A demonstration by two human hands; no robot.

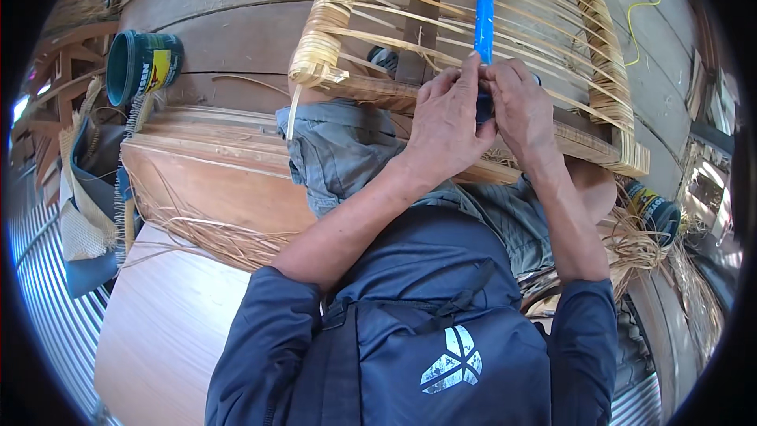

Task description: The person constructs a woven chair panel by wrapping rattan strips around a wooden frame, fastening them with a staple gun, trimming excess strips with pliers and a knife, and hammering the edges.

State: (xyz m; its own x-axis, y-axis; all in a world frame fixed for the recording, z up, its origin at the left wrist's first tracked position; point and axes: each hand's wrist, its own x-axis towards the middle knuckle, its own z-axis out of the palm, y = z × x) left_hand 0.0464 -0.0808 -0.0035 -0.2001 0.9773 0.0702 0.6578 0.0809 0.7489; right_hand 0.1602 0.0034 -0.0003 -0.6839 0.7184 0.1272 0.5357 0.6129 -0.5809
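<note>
Both my hands meet over the near rail of a wooden frame (378, 93), which has pale cane strips (532, 24) strung across it and cane wound thickly round its side bars. A long, flat, bright blue strip (484, 20) runs away from my fingers over the strung cane. My left hand (443, 122) is closed at the strip's near end, its fingers pressed together. From the other side my right hand (522, 110) closes against the same end with curled fingers. Between the palms shows part of a dark object (484, 106); most of it is hidden, so its kind is unclear.
The frame rests across my lap. On the left stand a green bucket (146, 67) and a wooden bench (213, 181) with loose cane strands (229, 238). A dark tub (653, 209) and a cane bundle (637, 248) lie at right. A yellow cord (648, 4) trails on the floor.
</note>
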